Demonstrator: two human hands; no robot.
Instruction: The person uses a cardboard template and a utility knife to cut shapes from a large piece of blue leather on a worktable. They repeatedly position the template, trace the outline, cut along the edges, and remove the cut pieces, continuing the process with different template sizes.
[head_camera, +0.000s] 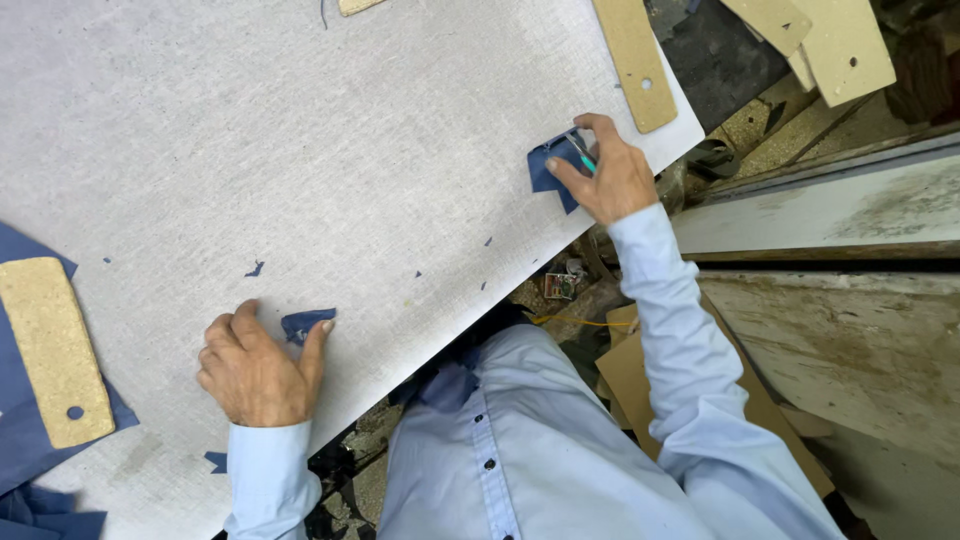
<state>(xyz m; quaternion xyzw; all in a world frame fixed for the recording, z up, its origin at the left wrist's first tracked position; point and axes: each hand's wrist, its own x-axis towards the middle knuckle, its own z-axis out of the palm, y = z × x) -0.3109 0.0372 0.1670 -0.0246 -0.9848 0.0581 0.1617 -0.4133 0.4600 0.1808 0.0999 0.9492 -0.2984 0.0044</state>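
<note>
My left hand (258, 368) rests on the grey cloth-covered table (330, 140), thumb and fingers curled around a small dark blue fabric scrap (303, 323). My right hand (603, 172) is near the table's right edge, pinching a larger blue fabric piece (548, 165) together with a small metal tool with a teal handle (583, 156). Both sleeves are light blue.
A tan wooden template (52, 350) lies on blue fabric (14, 420) at the left edge. Another tan template (634, 60) lies at the table's upper right, with more tan boards (840, 40) beyond. Tiny blue scraps (255, 268) dot the table. Cluttered floor and a worn white surface (850, 340) lie right.
</note>
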